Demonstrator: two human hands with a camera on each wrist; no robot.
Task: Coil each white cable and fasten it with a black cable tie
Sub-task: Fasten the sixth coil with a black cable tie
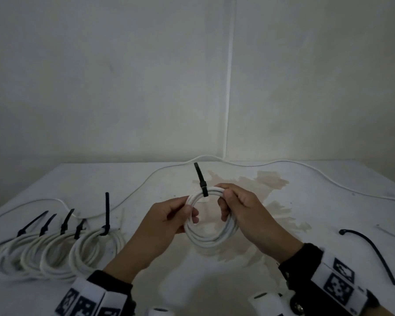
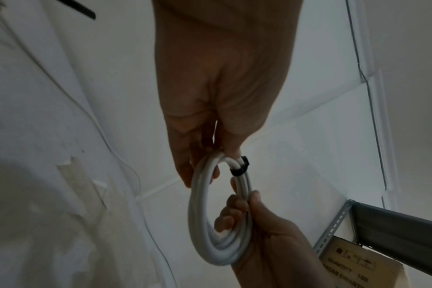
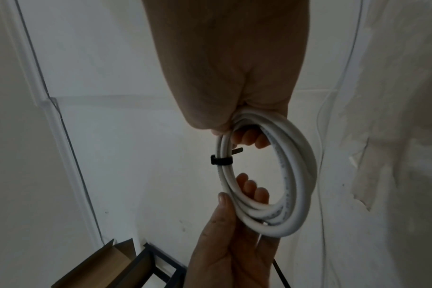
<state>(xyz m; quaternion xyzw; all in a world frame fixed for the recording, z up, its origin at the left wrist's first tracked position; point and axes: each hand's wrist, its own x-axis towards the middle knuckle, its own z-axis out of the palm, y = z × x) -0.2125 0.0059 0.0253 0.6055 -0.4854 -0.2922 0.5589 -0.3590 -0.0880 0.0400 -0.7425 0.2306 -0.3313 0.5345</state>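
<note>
Between both hands' grip [image 1: 214, 208]: tied white coil [image 1: 211, 238].

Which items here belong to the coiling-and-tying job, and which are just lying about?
Job: coiled white cable held by left hand and right hand; black cable tie around it; spare tie; tied coils; loose cable.
Lying about: cardboard box; metal shelf.
</note>
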